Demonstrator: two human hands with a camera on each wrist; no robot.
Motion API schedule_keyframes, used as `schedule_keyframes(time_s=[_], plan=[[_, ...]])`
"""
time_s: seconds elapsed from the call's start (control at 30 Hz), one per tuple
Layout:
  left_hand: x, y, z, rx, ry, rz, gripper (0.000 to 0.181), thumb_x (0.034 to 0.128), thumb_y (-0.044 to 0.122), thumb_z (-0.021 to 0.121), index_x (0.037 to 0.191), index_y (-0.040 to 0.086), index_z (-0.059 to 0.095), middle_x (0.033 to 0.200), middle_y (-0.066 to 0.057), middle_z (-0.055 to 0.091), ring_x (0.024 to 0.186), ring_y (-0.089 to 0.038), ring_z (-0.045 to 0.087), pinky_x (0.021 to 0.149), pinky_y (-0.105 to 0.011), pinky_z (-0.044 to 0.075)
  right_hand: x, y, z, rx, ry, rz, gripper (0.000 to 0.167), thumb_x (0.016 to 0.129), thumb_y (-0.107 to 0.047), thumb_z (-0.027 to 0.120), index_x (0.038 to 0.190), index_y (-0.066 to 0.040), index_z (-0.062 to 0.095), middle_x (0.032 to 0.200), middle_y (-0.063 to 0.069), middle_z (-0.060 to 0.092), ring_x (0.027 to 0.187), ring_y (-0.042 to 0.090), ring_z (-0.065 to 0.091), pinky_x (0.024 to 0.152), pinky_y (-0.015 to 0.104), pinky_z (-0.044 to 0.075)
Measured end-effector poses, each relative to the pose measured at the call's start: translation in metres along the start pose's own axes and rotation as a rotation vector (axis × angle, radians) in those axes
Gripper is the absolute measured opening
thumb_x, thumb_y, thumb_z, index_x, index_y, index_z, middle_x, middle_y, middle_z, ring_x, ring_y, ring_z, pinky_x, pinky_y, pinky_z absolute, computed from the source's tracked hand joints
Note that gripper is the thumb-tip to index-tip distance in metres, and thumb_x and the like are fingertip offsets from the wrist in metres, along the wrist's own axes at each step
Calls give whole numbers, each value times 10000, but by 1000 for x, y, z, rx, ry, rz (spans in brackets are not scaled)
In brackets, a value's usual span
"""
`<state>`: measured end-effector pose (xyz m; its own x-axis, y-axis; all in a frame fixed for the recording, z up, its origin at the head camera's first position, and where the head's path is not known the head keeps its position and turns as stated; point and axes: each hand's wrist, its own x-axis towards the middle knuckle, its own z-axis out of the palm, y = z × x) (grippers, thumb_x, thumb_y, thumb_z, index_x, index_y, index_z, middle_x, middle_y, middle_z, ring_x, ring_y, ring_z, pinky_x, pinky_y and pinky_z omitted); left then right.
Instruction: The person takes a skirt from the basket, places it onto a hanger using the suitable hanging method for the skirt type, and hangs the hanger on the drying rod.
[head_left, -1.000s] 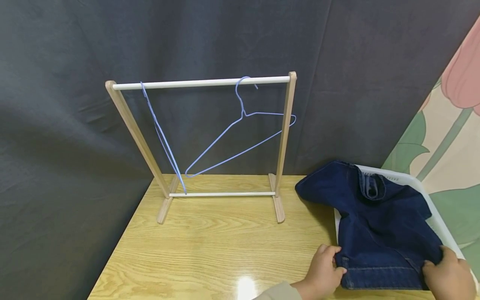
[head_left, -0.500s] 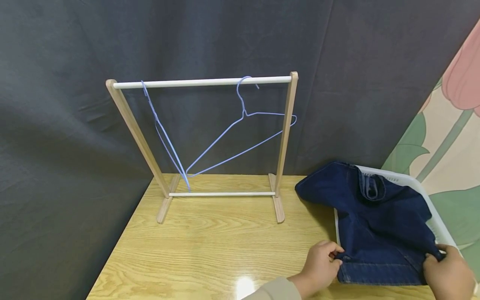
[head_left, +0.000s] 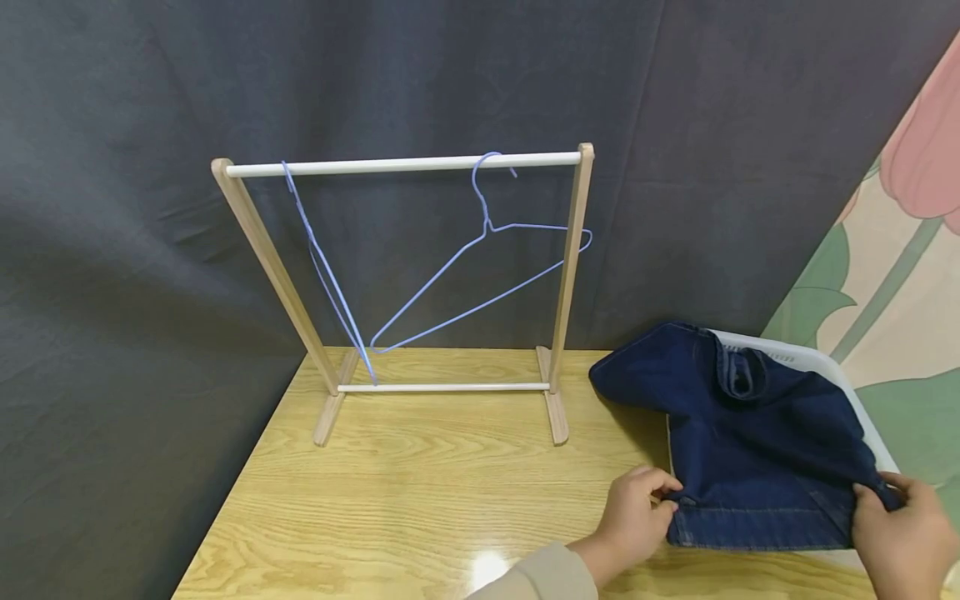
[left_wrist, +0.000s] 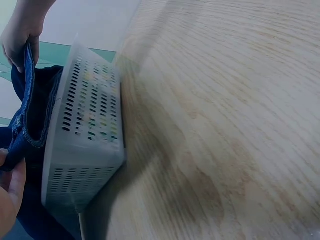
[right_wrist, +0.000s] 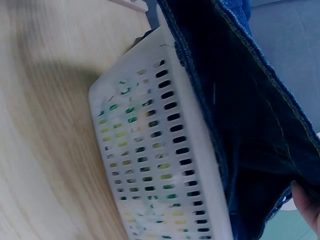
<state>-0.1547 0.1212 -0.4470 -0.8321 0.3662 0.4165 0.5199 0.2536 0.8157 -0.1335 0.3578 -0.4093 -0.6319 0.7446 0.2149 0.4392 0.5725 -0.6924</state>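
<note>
garment lengthwise away, hem nearest

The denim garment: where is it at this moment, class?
In the head view, the denim garment is at lower right, right of the hanger rack, draped over the white basket, its near edge held by the left hand and right hand.

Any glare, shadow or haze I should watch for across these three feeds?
Head: a bright glare spot on the table near the bottom edge, otherwise fairly clear. Left wrist: pale and hazy, with a soft shadow on the table beside the basket. Right wrist: also hazy, and the inside of the denim garment falls dark, with little detail showing.
</note>
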Motion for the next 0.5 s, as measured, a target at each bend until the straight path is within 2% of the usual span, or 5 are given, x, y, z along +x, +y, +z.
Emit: schedule_keyframes(time_s=[0.17,0.27,0.4,0.43,0.5], plan=[[4,4,-2,13,48,44,185,731,-37,630,872,83,635,778,47,549,708,46,486,592,-37,376,-2,-8,-4,49,39,9,376,850,-94,446,1172,98,427,1054,315,442,925,431,424,633,320,342],[5,6,-4,-6,67,57,176,734,-37,628,867,78,633,780,35,547,706,44,480,593,-39,377,-2,-11,-5,78,66,1,371,857,-114,449,1174,78,439,998,265,459,737,133,474,585,173,297],[7,7,-7,-46,84,62,166,743,-39,621,872,65,627,787,18,541,720,33,484,597,-47,387,41,47,29,100,115,-14,366,844,-205,510,1177,-54,491,878,28,472,676,-95,326,557,116,291],[7,8,-8,-55,90,66,166,741,-44,620,871,59,625,785,10,540,724,27,489,599,-49,391,49,56,34,121,114,-16,380,845,-217,515,1189,-59,483,892,36,477,712,-43,403,595,143,344],[8,8,-9,-57,112,82,168,731,-52,625,863,52,622,775,0,534,722,21,491,596,-49,393,66,76,46,122,129,-11,377,837,-264,529,1194,-152,489,846,-106,438,743,-34,417,623,148,353]])
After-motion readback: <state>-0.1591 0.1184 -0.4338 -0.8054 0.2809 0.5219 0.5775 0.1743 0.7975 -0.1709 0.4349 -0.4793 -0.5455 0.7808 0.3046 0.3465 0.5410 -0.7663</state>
